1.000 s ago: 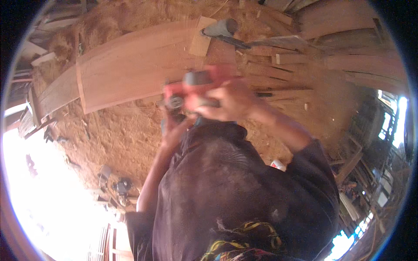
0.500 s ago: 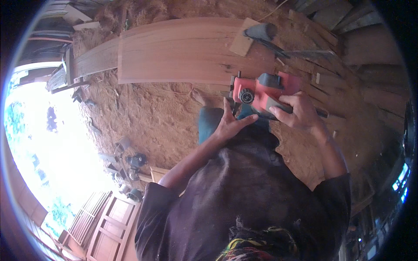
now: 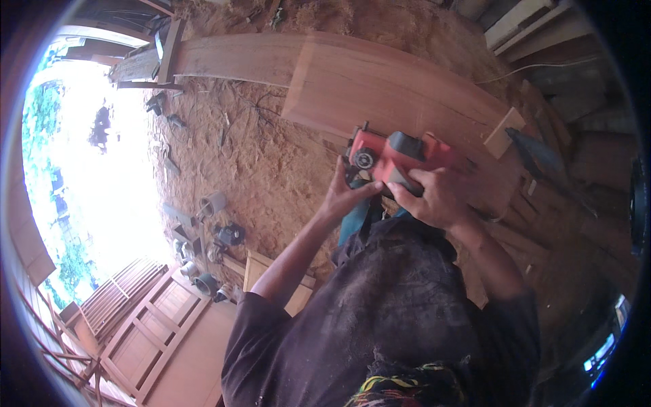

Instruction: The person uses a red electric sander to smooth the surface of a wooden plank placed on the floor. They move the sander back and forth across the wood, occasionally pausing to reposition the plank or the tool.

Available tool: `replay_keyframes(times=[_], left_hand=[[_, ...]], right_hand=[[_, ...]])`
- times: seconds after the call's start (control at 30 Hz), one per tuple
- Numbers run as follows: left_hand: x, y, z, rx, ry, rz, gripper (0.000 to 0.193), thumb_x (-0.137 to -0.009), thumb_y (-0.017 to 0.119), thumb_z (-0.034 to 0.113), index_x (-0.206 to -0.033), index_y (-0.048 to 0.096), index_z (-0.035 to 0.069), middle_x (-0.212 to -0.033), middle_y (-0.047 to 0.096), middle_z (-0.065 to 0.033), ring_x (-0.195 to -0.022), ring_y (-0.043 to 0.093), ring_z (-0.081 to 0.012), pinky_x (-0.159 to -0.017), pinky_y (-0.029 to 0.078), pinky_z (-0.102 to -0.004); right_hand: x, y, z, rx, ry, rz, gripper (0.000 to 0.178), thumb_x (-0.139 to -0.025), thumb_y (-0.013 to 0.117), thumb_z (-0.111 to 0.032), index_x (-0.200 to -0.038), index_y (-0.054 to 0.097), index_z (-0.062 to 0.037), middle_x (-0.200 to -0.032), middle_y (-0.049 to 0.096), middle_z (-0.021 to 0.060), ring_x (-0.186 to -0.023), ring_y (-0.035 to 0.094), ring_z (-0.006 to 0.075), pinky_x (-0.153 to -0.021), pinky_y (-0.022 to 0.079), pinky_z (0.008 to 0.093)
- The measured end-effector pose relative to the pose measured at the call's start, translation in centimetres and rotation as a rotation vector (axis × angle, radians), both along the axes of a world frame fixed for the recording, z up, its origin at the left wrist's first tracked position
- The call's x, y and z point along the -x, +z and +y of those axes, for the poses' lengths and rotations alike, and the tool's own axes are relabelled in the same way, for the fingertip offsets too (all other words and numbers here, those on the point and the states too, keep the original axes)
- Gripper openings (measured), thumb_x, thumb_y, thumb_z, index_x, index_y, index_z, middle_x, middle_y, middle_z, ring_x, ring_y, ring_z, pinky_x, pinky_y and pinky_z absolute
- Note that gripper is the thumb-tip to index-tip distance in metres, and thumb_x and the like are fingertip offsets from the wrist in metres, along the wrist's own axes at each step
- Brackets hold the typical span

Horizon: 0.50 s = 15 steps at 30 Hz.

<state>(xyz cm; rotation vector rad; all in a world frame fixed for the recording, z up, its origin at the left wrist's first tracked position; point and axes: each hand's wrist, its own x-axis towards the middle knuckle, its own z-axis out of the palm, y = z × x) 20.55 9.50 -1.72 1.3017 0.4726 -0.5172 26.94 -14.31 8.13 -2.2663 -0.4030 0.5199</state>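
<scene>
Gripped in both hands over a sawdust-strewn workshop floor: a red electric hand planer with a dark grey handle, held just in front of the chest and above the near edge of a long reddish-brown wooden plank. Left hand cupped against the tool's near end, fingers curled up under the round side wheel, palm hidden. Right hand clasped over the body from above, fingers wrapped tightly around it, thumb side out of sight. Underside of the planer and any contact with the plank concealed by the hands; impossible to tell whether touching or held clear. Lower body and legs blocked by a dusty dark shirt filling the bottom of the view.

Beyond the tool, a small pale wooden block resting on the far end of the plank, with a blue-grey object just beside it, too blurred to identify. Thin cable trailing across stacked timber at upper right. Floor covered in orange-brown sawdust. At left, glaring daylight washing out the open side of the shed; small grey fittings scattered near a panelled wooden door lying flat.
</scene>
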Motion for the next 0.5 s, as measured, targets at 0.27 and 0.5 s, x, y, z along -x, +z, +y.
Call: replay_keyframes(times=[0.27,0.5], left_hand=[[-4.3,-1.0,17.4,-0.175,-0.026,-0.047,0.086,-0.091,0.09,0.029,-0.163,0.047,0.005,-0.151,0.062,-0.013,-0.137,0.059,-0.0237,-0.116,0.045,-0.0403],[-6.0,-2.8,27.2,-0.279,-0.104,-0.087,0.062,-0.103,0.071,0.024,-0.158,0.052,0.004,-0.143,0.064,-0.008,-0.125,0.064,-0.0173,-0.107,0.051,-0.0344]], right_hand=[[-5.2,-2.3,16.4,-0.196,0.089,-0.193,0.045,-0.1,0.071,-0.049,-0.102,0.082,-0.0049,-0.081,0.078,0.0215,-0.076,0.079,0.0391,-0.072,0.062,0.0495],[-7.8,-2.0,23.9,-0.193,0.126,0.086,0.059,-0.097,0.064,-0.059,-0.121,0.08,-0.0076,-0.109,0.08,0.0212,-0.098,0.079,0.0405,-0.094,0.061,0.0511]])
